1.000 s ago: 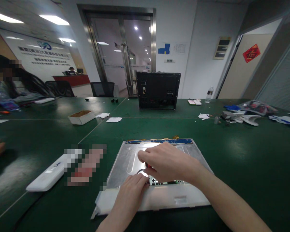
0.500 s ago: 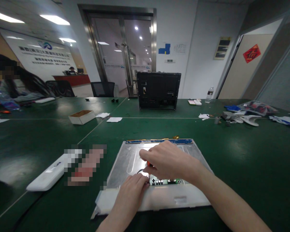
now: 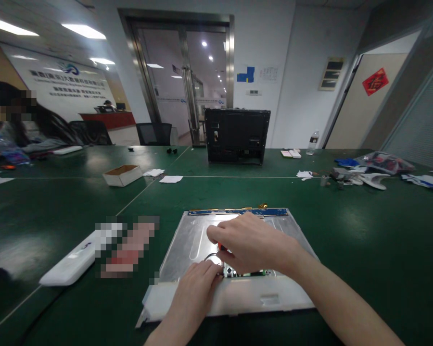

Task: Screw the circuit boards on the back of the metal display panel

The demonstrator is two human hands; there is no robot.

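A flat silver metal panel (image 3: 191, 240) with a blue strip along its far edge lies on the green table in front of me. A small green circuit board (image 3: 247, 274) sits near its front edge. My right hand (image 3: 252, 242) is closed around a red-handled tool (image 3: 221, 247) held upright over the board. My left hand (image 3: 195, 288) rests on the panel's white front edge, fingertips beside the tool tip and a thin black wire.
A white oblong device (image 3: 70, 262) lies left of the panel. Farther back stand a black monitor casing (image 3: 236, 135), a small cardboard box (image 3: 122, 174), paper scraps, and clutter at the right. A person sits at the far left.
My hands stay almost still over the circuit board; the right hand shifts slightly. Another person's hand at the left table edge has pulled out of view.
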